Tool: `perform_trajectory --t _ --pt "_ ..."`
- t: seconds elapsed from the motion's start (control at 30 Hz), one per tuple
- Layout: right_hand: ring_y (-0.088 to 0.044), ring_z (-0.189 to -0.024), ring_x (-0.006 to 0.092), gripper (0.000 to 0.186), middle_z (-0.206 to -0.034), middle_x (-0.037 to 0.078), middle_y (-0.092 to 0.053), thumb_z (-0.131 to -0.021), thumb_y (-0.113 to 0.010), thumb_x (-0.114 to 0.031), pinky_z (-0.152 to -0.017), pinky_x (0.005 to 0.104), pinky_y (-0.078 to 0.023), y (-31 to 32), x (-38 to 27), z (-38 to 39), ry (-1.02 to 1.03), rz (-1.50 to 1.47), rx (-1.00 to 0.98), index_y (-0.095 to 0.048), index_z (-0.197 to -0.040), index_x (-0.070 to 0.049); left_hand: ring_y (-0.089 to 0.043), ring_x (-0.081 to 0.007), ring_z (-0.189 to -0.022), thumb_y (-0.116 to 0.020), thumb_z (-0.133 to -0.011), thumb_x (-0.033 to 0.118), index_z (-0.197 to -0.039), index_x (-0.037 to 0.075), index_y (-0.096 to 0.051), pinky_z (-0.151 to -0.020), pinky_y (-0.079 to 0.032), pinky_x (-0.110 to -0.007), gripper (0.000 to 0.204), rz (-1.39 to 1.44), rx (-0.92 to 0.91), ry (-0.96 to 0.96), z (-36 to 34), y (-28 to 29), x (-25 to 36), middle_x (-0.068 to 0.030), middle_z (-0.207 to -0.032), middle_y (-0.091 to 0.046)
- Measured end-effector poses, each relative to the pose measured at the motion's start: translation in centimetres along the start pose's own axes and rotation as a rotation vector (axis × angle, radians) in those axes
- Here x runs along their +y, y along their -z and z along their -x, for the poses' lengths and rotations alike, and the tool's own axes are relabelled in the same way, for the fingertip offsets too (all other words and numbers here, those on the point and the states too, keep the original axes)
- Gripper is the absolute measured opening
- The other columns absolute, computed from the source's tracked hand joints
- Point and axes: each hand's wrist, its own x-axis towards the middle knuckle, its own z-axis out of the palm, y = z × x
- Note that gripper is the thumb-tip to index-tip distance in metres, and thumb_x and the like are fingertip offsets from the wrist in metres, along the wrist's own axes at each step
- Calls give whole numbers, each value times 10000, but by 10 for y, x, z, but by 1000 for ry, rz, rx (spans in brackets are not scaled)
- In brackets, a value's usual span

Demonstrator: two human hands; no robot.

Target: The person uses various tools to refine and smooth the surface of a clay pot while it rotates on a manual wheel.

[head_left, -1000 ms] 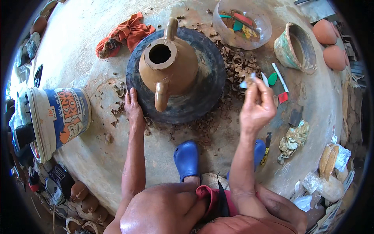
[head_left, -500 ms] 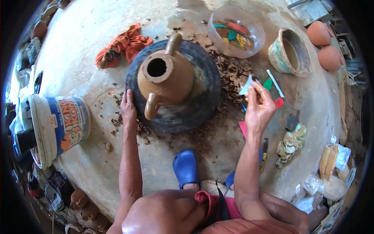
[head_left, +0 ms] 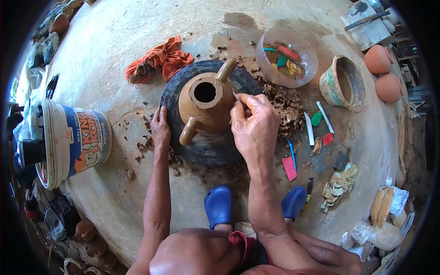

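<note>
A brown clay vessel [head_left: 201, 115] with a round open mouth and two stubby tubes stands on a dark round turntable [head_left: 204, 153]. Its surface looks damp and smooth. Against the turntable's left edge rests my left hand [head_left: 160, 129], fingers stretched out and holding nothing. My right hand [head_left: 257, 121] is closed at the vessel's right side, pinching a thin plastic scraper [head_left: 236, 95]. The scraper shows almost edge-on beside the vessel's shoulder; my fingers cover the rest of it.
Clay shavings [head_left: 291, 110] lie right of the turntable. Beyond are a clear basin [head_left: 314, 62] of coloured scrapers and a crusted bucket [head_left: 327, 87]. An orange cloth [head_left: 172, 59] lies far left, a paint bucket [head_left: 59, 142] at left. Loose plastic strips [head_left: 309, 128] lie at right.
My right hand has come left from above the loose tools to the vessel's side, carrying the scraper. My left hand stays at the turntable's edge. The whole view has shifted slightly.
</note>
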Motion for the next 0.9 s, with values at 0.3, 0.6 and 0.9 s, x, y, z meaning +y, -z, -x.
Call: perform_trajectory --t 0.3,0.6,0.9 --pt "-691 -670 97 176 -889 84 -762 -987 -707 -3 -602 253 -556 10 -18 -15 -251 -524 61 -765 -1131 80 -671 -194 -1155 -580 -1124 465 -1421 -42 -654 -1063 -502 -341 593 16 -7 7 5 5 -3 -123 -1301 -737" --pt "-704 -861 423 185 -905 234 -705 -898 -665 -47 -809 499 -565 17 -3 -27 118 183 -131 -780 -1020 30 -669 -160 -1111 -583 -1127 453 -1403 -42 -668 -1022 -515 -317 573 -7 38 -21 5 -1 1 -110 -1255 -747" --pt "-632 -681 74 169 -902 50 -742 -981 -695 -59 -605 278 -502 16 -18 -37 -60 -322 -205 -783 -1090 36 -692 -185 -1100 -585 -1125 450 -1415 -13 -670 -1010 -520 -328 553 89 2 8 2 1 -6 -146 -1236 -767"
